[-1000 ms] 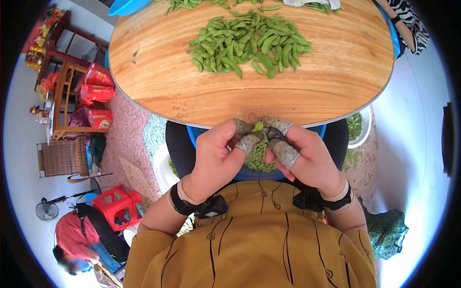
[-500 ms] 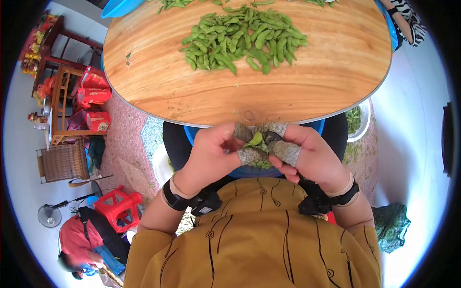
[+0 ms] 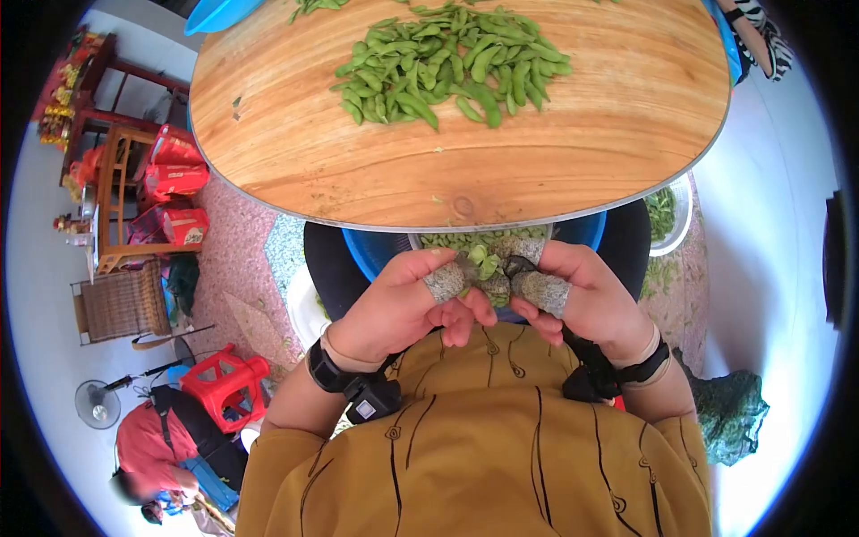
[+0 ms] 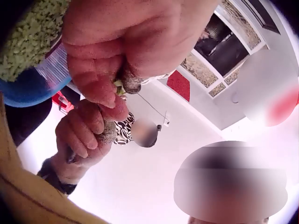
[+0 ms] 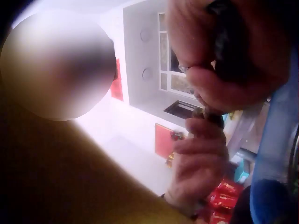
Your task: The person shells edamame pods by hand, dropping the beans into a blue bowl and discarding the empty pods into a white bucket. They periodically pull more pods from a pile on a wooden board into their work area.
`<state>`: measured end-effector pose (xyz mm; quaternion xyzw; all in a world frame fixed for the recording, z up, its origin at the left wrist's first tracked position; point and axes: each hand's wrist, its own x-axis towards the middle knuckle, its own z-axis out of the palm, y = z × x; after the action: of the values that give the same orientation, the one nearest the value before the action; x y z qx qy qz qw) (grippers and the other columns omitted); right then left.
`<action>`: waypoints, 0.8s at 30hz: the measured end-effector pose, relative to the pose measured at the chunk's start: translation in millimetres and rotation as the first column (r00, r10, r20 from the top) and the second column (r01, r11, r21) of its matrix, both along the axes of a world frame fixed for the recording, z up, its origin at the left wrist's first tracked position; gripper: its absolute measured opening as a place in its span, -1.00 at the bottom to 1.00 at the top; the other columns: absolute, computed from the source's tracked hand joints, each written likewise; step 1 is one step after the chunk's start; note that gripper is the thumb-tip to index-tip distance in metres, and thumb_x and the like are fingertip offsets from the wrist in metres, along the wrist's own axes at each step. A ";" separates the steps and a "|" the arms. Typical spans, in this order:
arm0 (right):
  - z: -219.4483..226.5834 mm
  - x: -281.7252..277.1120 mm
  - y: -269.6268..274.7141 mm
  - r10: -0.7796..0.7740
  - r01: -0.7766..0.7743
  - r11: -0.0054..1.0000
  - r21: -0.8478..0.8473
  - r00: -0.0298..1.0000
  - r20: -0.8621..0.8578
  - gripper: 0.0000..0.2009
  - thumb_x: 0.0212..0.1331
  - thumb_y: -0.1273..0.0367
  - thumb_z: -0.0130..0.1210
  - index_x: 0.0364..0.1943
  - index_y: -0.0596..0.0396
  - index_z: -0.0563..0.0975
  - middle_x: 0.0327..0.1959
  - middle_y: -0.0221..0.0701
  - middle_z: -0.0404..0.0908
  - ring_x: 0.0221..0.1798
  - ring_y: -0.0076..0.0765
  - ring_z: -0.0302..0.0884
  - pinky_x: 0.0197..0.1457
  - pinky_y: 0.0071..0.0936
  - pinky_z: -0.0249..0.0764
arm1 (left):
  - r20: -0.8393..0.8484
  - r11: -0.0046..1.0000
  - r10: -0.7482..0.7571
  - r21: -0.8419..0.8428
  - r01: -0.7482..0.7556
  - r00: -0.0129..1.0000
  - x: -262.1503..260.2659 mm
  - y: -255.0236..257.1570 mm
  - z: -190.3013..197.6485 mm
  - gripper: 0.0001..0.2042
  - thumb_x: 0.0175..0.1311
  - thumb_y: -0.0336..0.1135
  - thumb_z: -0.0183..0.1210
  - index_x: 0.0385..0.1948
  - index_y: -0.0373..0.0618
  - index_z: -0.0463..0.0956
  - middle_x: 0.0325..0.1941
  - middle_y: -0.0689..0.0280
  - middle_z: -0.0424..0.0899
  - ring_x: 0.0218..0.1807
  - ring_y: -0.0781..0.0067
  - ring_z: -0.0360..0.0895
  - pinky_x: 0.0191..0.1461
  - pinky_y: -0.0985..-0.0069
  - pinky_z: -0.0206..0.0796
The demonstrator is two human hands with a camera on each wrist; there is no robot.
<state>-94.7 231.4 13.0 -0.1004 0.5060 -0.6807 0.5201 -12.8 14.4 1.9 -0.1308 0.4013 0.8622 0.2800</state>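
Note:
My left hand point(image 3: 403, 291) and right hand point(image 3: 582, 286) meet in front of my body, just off the table's near edge. Between their fingertips they pinch a green edamame pod point(image 3: 486, 259), largely covered by the fingers. Grey wraps cover the thumbs and some fingertips of both hands, and something black sits at the right fingertips. Below the hands, a basket of shelled green beans point(image 3: 447, 240) rests in a blue basin point(image 3: 360, 255). In the left wrist view the left hand point(image 4: 126, 42) is uppermost, its fingertips against the right hand's point(image 4: 86, 133).
A heap of edamame pods point(image 3: 447, 67) lies on the wooden table point(image 3: 313, 170). A white basket of green pods point(image 3: 667, 219) stands on the floor at right. To the left are a red stool point(image 3: 224, 387), a wicker chair point(image 3: 121, 300) and another person point(image 3: 157, 447) bending.
Both hands have come slightly nearer my body, and the pod between them looks more broken up. The left fingers have spread lower. Shelled beans now show between hands and table edge.

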 end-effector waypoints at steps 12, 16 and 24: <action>-11.7 5.5 -10.5 0.148 0.183 0.963 0.196 0.246 -0.958 -0.86 -0.03 0.44 0.18 -0.39 0.15 0.48 -0.51 -0.14 0.51 -0.40 0.08 0.51 -0.37 -0.21 0.44 | -0.359 0.386 -0.518 -0.908 -0.162 0.776 5.1 10.9 0.3 -0.79 0.07 -0.69 -0.10 -0.35 -0.24 0.48 -0.47 0.27 0.58 -0.46 0.53 0.58 -0.37 0.56 0.41; -12.6 -9.2 -6.6 0.279 -0.057 0.958 0.279 0.386 -0.879 -0.86 -0.05 0.43 0.20 -0.48 0.19 0.47 -0.59 -0.16 0.50 -0.47 0.07 0.50 -0.41 -0.25 0.43 | -0.416 0.459 -0.602 -0.879 -0.132 0.681 7.7 7.2 2.1 -0.79 0.06 -0.68 -0.09 -0.33 -0.23 0.48 -0.50 0.27 0.54 -0.45 0.51 0.57 -0.35 0.56 0.40; -29.9 -2.7 -10.2 0.192 0.071 0.925 0.374 0.762 -0.619 -0.85 -0.04 0.44 0.20 -0.46 0.21 0.48 -0.59 -0.15 0.51 -0.47 0.04 0.53 -0.42 -0.28 0.44 | -0.221 0.791 -0.209 -0.611 0.032 0.953 11.0 1.5 -0.6 -0.85 0.34 -0.54 -0.07 -0.23 -0.27 0.52 -0.33 0.35 0.60 -0.43 0.67 0.51 -0.34 0.69 0.38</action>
<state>-97.4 221.1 -16.9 -0.2433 0.7704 -0.4772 0.3458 -1.8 15.9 1.3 -0.0648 0.6965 0.6799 0.2198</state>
